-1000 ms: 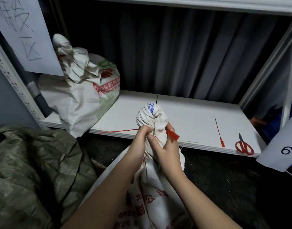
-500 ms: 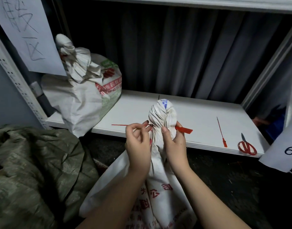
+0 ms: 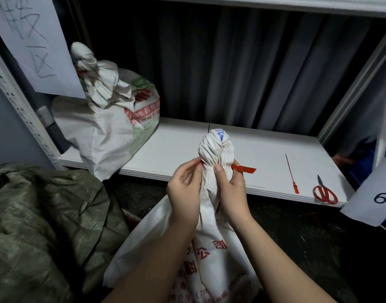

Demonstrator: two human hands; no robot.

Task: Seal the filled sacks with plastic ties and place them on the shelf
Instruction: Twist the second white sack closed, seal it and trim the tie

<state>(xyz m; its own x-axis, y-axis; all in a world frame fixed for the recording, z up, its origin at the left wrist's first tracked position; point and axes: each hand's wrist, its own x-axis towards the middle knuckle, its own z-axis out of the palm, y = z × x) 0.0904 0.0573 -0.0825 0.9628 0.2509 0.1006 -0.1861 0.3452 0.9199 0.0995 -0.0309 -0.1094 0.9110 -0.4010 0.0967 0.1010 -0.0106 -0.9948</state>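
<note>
Scissors point(image 3: 325, 192) and spare tie point(image 3: 291, 174) lie right of the hands; left hand point(image 3: 184, 193) pinches red tie point(image 3: 244, 168), right hand point(image 3: 232, 191) grips crinkled woven sack point(image 3: 214, 215) neck.

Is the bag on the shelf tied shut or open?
Shut. The sack on the shelf has its top twisted into a tight bunched neck, with a bit of red at the neck that may be a tie.

White shelf board point(image 3: 183, 147) carries a tied white sack point(image 3: 104, 127) at 9 o'clock, a loose red tie point(image 3: 291, 173) at 3, red-handled scissors point(image 3: 324, 192) just right of it. Dark floor point(image 3: 297, 226) below: olive sack point(image 3: 45, 226) at 8 o'clock.
</note>
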